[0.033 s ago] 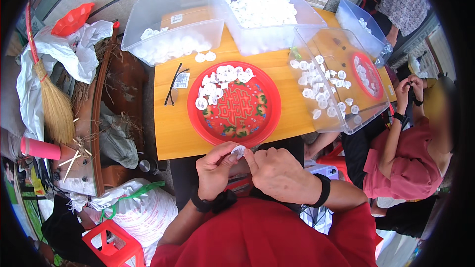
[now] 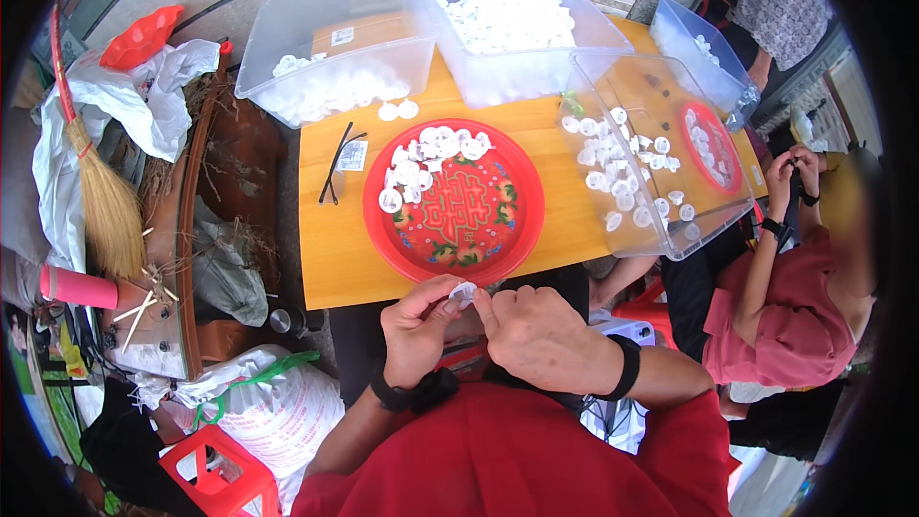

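Note:
My left hand and my right hand meet just below the table's near edge. Both pinch one small white round plastic piece between their fingertips. Each wrist wears a black band. Straight ahead on the yellow wooden table lies a round red tray with a patterned middle. Several of the same white pieces are heaped on its upper left part.
Clear plastic bins hold more white pieces: one at the back left, one at the back middle, one on the right. Black glasses lie left of the tray. Another person sits at right. A broom and a red stool stand at left.

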### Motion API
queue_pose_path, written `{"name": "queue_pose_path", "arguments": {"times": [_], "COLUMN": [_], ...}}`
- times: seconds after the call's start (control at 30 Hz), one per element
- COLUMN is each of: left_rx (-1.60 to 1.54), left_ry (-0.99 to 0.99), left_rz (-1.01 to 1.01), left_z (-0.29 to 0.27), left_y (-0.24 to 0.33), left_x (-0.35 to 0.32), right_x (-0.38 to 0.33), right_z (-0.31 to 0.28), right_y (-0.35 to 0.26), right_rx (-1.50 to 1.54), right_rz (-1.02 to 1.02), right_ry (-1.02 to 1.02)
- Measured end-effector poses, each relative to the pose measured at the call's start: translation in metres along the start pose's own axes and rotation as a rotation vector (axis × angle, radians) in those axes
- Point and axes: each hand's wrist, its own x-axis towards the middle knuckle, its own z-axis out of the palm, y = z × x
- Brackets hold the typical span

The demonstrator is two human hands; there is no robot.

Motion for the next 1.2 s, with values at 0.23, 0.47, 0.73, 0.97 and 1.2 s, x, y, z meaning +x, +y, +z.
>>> {"name": "queue_pose_path", "arguments": {"times": [0.23, 0.47, 0.73, 0.97, 1.2], "left_rx": [0.03, -0.148, -0.37, -0.329, -0.156], "left_ry": [-0.016, 0.007, -0.039, -0.04, -0.036], "left_rz": [-0.097, -0.131, -0.108, -0.098, -0.087], "left_z": [0.002, -0.005, -0.009, -0.007, -0.005], "left_y": [0.005, 0.008, 0.007, 0.007, 0.01], "left_x": [0.006, 0.013, 0.013, 0.013, 0.011], "right_x": [0.007, -0.014, -0.02, -0.016, -0.012], "right_z": [0.005, 0.017, 0.028, 0.026, 0.026], "right_y": [0.008, 0.012, -0.004, -0.007, -0.009], "right_rx": [0.06, 0.244, 0.464, 0.376, 0.323], "right_rz": [-0.039, 0.206, 0.399, 0.32, 0.333], "right_ry": [-0.047, 0.228, 0.267, 0.244, 0.23]}}
